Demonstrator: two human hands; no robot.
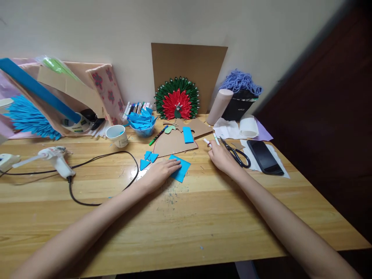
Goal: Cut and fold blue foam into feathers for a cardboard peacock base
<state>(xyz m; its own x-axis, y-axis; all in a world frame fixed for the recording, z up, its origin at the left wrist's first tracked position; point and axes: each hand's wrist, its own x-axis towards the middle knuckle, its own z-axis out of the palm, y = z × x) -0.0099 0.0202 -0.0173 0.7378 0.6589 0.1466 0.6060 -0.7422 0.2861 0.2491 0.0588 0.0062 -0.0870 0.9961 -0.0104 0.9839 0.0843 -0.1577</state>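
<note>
My left hand lies flat with its fingers stretched out on a blue paper square on the wooden table. Small blue folded triangles lie just left of it. My right hand is curled around a white pen-like stick, next to black scissors. Behind the square lies a brown cardboard cut-out with a blue strip on it.
A glue gun with its black cord lies at left. A white cup, a bowl of blue pieces, markers, a red-green paper peacock, a phone, paper rolls and yarn crowd the back.
</note>
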